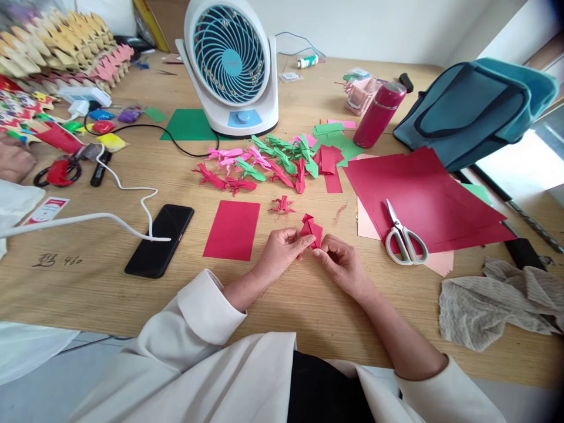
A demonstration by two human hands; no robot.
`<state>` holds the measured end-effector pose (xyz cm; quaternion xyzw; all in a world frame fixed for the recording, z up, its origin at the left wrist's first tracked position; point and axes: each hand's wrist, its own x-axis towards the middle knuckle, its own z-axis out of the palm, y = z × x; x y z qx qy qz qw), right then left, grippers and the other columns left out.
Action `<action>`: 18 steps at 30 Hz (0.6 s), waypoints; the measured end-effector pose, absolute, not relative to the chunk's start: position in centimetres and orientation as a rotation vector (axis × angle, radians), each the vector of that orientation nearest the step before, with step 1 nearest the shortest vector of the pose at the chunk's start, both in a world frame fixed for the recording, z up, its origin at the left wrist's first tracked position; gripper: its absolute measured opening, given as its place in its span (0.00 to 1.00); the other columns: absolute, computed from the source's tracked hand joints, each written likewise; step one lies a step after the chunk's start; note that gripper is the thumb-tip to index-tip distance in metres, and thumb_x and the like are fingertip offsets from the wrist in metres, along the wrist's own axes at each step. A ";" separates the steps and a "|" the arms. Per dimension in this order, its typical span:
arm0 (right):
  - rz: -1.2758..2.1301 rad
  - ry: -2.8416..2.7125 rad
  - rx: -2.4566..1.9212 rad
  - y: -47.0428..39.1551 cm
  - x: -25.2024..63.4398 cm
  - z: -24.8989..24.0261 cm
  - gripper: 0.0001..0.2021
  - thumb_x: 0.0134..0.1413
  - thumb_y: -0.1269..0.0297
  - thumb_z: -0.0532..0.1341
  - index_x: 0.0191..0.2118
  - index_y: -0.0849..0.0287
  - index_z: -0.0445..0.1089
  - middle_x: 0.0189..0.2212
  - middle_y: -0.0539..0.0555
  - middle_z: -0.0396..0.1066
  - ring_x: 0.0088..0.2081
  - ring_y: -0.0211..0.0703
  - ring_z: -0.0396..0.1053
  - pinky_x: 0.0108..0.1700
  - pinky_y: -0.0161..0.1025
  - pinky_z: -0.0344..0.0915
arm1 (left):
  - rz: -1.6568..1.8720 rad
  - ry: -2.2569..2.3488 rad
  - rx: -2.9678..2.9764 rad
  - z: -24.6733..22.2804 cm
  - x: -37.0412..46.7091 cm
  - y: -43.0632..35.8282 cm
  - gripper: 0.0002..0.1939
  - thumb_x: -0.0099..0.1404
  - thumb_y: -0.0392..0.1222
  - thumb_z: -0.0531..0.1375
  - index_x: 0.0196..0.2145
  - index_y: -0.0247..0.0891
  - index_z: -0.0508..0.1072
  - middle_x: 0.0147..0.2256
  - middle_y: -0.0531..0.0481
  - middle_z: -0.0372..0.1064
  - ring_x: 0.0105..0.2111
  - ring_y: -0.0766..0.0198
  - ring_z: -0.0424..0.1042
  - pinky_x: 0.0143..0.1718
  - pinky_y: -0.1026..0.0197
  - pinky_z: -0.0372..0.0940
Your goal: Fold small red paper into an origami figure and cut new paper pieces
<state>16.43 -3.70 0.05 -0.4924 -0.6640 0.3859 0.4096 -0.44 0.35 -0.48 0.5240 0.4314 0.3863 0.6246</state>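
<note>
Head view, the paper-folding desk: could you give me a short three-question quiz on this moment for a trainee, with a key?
1. Multiple choice. What does the left hand hold?
A) a red flask
B) a folded red paper
C) a blue bag

2. True or false. The blades of the scissors lie over a large red sheet.

3. Short answer. What lies on the desk between the black phone and the left hand?

Key: 1. B. 2. True. 3. A flat red rectangle of paper.
</note>
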 end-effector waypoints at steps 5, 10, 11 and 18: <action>0.972 -1.681 -1.237 -3.6 16.4 -0.1 0.19 0.62 0.53 0.61 0.25 0.58 0.61 0.24 0.48 0.59 0.26 0.36 0.56 0.30 0.36 0.53 | 0.864 0.985 1.219 -0.9 -0.5 0.3 0.20 0.58 0.56 0.65 0.26 0.34 0.72 0.21 0.56 0.61 0.21 0.71 0.59 0.21 0.67 0.56; 0.984 -1.693 -1.231 -3.8 16.4 0.1 0.17 0.63 0.56 0.60 0.25 0.58 0.61 0.25 0.48 0.59 0.26 0.36 0.56 0.30 0.36 0.53 | 0.891 1.000 1.254 -1.1 -0.6 0.2 0.18 0.60 0.53 0.65 0.28 0.34 0.73 0.23 0.55 0.63 0.23 0.71 0.60 0.22 0.68 0.55; 0.989 -1.694 -1.228 -3.8 16.4 0.1 0.17 0.64 0.57 0.60 0.25 0.58 0.62 0.25 0.48 0.59 0.27 0.36 0.56 0.30 0.36 0.53 | 0.896 0.997 1.254 -1.1 -0.6 0.2 0.17 0.60 0.53 0.65 0.28 0.34 0.73 0.23 0.55 0.63 0.23 0.71 0.59 0.22 0.68 0.55; 1.004 -1.709 -1.221 -3.9 16.6 0.2 0.16 0.64 0.58 0.59 0.26 0.58 0.61 0.26 0.48 0.59 0.27 0.36 0.56 0.31 0.37 0.54 | 0.875 0.947 1.207 -0.6 -0.4 0.1 0.18 0.60 0.54 0.65 0.29 0.34 0.72 0.23 0.55 0.63 0.23 0.70 0.60 0.21 0.68 0.57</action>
